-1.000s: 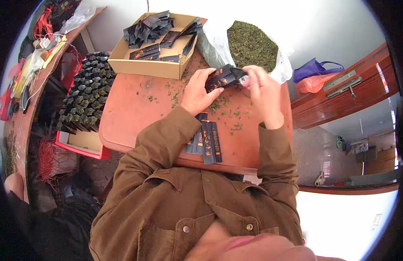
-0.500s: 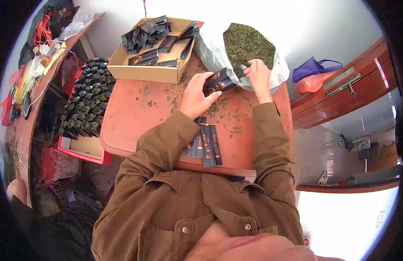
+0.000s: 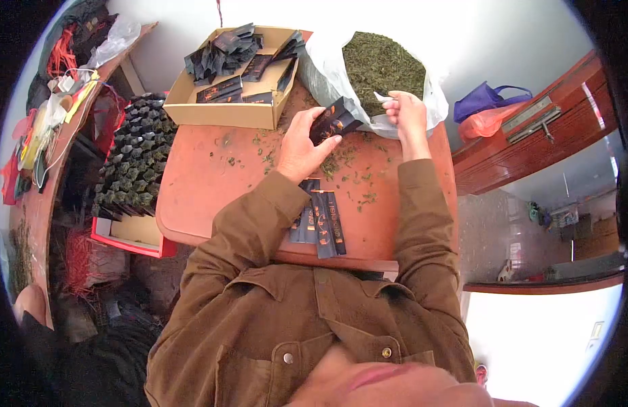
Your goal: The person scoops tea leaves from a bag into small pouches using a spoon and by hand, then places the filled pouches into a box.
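My left hand (image 3: 306, 144) is wrapped round a black pouch (image 3: 335, 121) with orange print, held tilted above the red-brown table (image 3: 205, 169). My right hand (image 3: 407, 115) pinches a small whitish scoop or spoon (image 3: 384, 98) at the near edge of the dried leaves (image 3: 385, 66). These leaves fill a clear plastic bag (image 3: 327, 74). Several flat black pouches (image 3: 318, 220) lie at the table's near edge, close to my body. Leaf crumbs are scattered on the table beneath my hands.
A cardboard box (image 3: 222, 115) with black pouches stands at the table's back left. Left of the table, a red box (image 3: 134, 247) holds many filled black pouches. A cluttered side table (image 3: 63, 146) is at far left. Purple and orange bags (image 3: 487, 112) lie at the right.
My right hand has moved from the pouch's mouth to the leaf bag, and the scoop now shows more clearly. My left hand still holds the pouch, now tilted more upright.
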Motion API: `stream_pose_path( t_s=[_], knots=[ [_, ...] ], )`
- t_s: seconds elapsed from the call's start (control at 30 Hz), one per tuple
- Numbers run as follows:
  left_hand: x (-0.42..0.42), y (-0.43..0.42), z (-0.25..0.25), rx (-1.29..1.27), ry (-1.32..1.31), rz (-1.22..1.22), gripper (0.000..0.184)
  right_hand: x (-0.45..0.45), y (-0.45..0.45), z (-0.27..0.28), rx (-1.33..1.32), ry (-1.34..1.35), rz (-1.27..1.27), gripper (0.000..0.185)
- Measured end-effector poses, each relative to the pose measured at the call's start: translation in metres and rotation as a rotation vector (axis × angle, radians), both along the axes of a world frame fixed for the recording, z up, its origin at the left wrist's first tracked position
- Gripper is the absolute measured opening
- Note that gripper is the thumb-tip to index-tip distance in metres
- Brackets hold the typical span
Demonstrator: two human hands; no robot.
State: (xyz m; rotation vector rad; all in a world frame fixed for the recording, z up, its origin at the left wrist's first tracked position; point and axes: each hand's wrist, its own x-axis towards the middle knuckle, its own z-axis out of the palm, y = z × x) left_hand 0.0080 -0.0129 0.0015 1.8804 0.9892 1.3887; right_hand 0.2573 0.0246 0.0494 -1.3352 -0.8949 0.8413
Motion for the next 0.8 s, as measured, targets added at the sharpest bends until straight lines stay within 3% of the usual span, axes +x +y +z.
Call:
stream_pose_path(
  t_s=[0.5, 0.63, 0.8],
  knots=[
    [0.002, 0.0, -0.004, 0.002, -0.028, -0.025, 0.058, -0.006, -0.053, 0.052, 0.003, -0.049, 0.231, 0.023],
    [0.001, -0.002, 0.001, 0.035, 0.009, -0.008, 0.057, -0.042, -0.065, 0.063, -0.021, -0.299, 0.158, 0.024],
    [-0.001, -0.005, 0.004, 0.039, 0.031, -0.01, 0.056, -0.077, -0.084, 0.052, 0.28, -0.935, 0.164, 0.016]
  ],
)
